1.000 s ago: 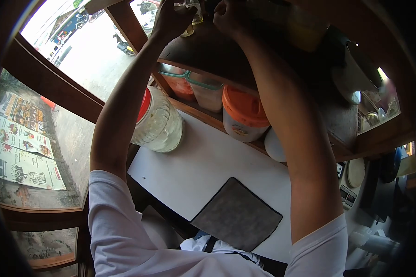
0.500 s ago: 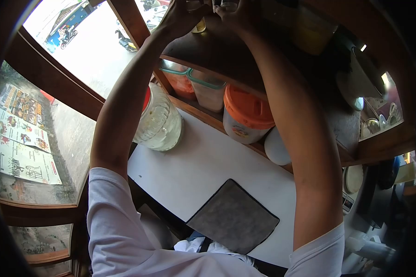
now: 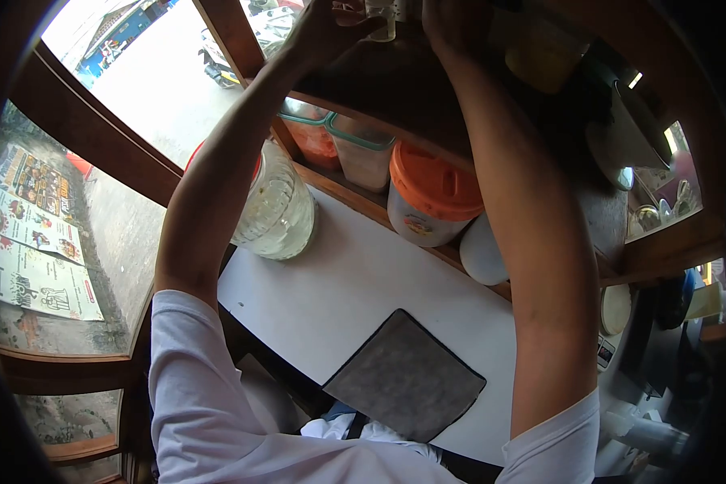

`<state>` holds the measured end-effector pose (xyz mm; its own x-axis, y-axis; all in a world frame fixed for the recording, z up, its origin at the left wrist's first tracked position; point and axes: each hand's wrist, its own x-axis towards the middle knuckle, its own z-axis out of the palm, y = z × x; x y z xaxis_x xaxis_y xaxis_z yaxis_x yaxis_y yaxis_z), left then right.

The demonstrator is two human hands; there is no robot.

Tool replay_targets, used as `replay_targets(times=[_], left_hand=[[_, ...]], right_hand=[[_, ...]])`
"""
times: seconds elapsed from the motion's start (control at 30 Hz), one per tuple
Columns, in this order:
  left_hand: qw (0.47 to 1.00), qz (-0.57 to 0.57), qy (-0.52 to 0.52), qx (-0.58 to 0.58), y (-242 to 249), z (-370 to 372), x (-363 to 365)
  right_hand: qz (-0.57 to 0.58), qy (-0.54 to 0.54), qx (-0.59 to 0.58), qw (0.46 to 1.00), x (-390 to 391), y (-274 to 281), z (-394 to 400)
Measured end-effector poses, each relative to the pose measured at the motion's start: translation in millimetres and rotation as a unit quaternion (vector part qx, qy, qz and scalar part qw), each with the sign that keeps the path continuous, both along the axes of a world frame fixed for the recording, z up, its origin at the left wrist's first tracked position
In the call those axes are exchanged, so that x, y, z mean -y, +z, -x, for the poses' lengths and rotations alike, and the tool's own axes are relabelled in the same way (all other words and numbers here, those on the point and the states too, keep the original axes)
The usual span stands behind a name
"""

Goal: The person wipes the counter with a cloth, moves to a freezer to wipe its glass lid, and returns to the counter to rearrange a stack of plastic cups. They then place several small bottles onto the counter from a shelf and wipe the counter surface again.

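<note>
Both of my arms reach up to the dark shelf at the top of the view. My left hand (image 3: pixel 324 34) curls around something clear and glassy, partly cut off by the top edge. Its thumb points at a small clear glass jar (image 3: pixel 381 22), which stands against it. My right hand (image 3: pixel 453 28) is to the right of this jar, over the dark shelf (image 3: pixel 395 77). Its fingers run out of the frame and into shadow, so what they hold, if anything, is hidden.
Below the shelf are green-rimmed containers (image 3: pixel 363 153), an orange-lidded tub (image 3: pixel 431 189) and a white rounded container (image 3: pixel 484 254). A large clear jar (image 3: pixel 278 210) stands on the white tabletop (image 3: pixel 339 282), with a dark grey mat (image 3: pixel 407 379) nearer me. Wooden-framed windows border the left.
My right hand has shifted right and up, apart from my left. The small clear jar between them shows more fully. A yellowish glass seen below my left hand is no longer visible.
</note>
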<state>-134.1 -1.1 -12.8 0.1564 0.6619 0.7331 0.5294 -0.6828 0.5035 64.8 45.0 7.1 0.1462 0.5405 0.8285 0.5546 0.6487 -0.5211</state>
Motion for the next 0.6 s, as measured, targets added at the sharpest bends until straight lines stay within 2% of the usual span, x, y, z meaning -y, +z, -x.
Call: replay_targets(times=[0.03, 0.1, 0.2, 0.27, 0.37, 0.47, 0.53, 0.6], left_hand=[[0.999, -0.026, 0.021, -0.009, -2.0, -4.8, -0.5], [0.993, -0.002, 0.027, -0.119, -1.9, -7.6, -10.1], [0.991, -0.017, -0.040, -0.123, -8.3, -3.4, -10.7], [0.986, -0.024, -0.093, -0.136, -7.7, -10.9, -6.2], [0.976, 0.042, -0.031, -0.213, 3.0, -17.2, 15.8], [0.967, -0.066, -0.023, -0.246, 8.9, -35.2, 31.7], [0.953, -0.086, 0.004, -0.289, 10.6, -36.4, 35.7], [0.947, -0.044, 0.033, -0.317, 15.2, -38.0, 40.4]], right_hand=[[-0.071, -0.029, -0.029, 0.997, -3.8, -0.7, 2.2], [-0.212, -0.090, -0.084, 0.970, -6.3, -2.6, 4.2], [-0.277, -0.050, -0.084, 0.956, -3.3, 0.9, -2.8], [-0.174, -0.020, -0.107, 0.979, 1.3, 4.3, -3.8], [-0.048, -0.001, -0.099, 0.994, 12.8, 6.6, -2.0], [0.072, 0.012, -0.068, 0.995, 25.3, 10.2, 0.1], [0.138, 0.019, -0.045, 0.989, 31.0, 12.3, 4.9], [0.189, 0.026, -0.022, 0.981, 36.0, 15.5, 8.6]])
